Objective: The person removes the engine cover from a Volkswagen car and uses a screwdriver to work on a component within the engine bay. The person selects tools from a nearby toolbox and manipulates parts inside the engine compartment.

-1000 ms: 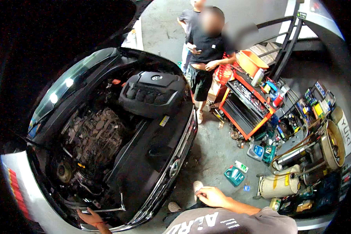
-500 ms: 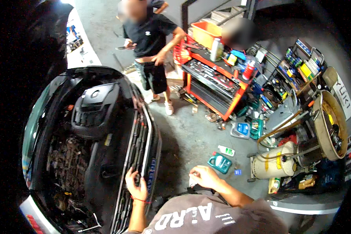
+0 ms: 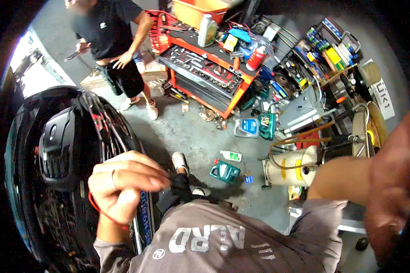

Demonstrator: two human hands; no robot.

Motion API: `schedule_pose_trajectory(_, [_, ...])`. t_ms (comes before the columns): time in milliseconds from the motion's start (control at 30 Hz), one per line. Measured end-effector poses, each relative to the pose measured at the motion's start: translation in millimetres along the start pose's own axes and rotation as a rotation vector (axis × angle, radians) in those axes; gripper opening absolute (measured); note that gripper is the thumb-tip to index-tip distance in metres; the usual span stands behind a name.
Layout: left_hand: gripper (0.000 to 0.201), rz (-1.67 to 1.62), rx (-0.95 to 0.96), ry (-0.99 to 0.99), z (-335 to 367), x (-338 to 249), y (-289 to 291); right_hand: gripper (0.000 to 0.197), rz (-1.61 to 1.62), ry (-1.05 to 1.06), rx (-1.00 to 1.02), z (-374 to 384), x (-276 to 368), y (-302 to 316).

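My left hand (image 3: pixel 125 182) is raised close in front of me, over the front edge of the car (image 3: pixel 59 150) with its bonnet up. Its fingers are bent and pressed together, with nothing showing in them. A ring is on one finger and a red string (image 3: pixel 105 214) circles the wrist. At the far right, very near the view, my right hand (image 3: pixel 391 195) is lifted on a bent arm. It is blurred and partly dark, and its fingers cannot be made out. The black engine cover (image 3: pixel 57 145) lies beyond my left hand.
Another person (image 3: pixel 114 50) stands ahead, holding a flat dark object. A red tool cart (image 3: pixel 205 77) carries sockets, bottles and an orange bin (image 3: pixel 199 10). Green jug (image 3: pixel 225 171) and white bottle (image 3: pixel 231 155) lie on the floor, left of a cream wheeled tank (image 3: pixel 292 166).
My left hand has risen from the car's front edge toward me, and its fingers have curled. My right hand has swung up to the far right. The view has shifted rightward.
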State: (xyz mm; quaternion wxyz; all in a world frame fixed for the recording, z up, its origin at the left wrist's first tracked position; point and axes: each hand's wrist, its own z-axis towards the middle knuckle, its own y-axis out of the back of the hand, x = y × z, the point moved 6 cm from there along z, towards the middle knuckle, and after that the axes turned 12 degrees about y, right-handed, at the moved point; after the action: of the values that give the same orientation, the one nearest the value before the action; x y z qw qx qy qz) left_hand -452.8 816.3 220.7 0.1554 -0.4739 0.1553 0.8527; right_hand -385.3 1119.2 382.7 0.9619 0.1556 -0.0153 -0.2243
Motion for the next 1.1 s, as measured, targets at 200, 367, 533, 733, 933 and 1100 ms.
schedule_pose_trajectory(200, [0.032,-0.521,0.328,-0.170,129,11,-25,0.042,-0.379,0.034,0.063,15,-51,14])
schedule_pose_trajectory(367, [0.032,-0.696,0.390,-0.224,252,28,17,0.041,-0.624,0.014,0.018,85,-98,-1])
schedule_pose_trajectory(533, [0.032,-0.528,0.333,-0.069,332,29,23,0.040,-0.680,-0.211,-0.128,80,-166,53])
schedule_pose_trajectory(733, [0.032,-0.467,0.146,-0.077,393,77,65,0.040,-0.774,-0.271,-0.107,113,-271,45])
schedule_pose_trajectory(933, [0.032,-0.325,-0.091,-0.051,431,115,69,0.039,-0.728,-0.341,-0.060,116,-430,69])
schedule_pose_trajectory(1100, [0.032,-0.228,-0.242,-0.022,470,143,68,0.038,-0.729,-0.386,-0.034,119,-538,87])
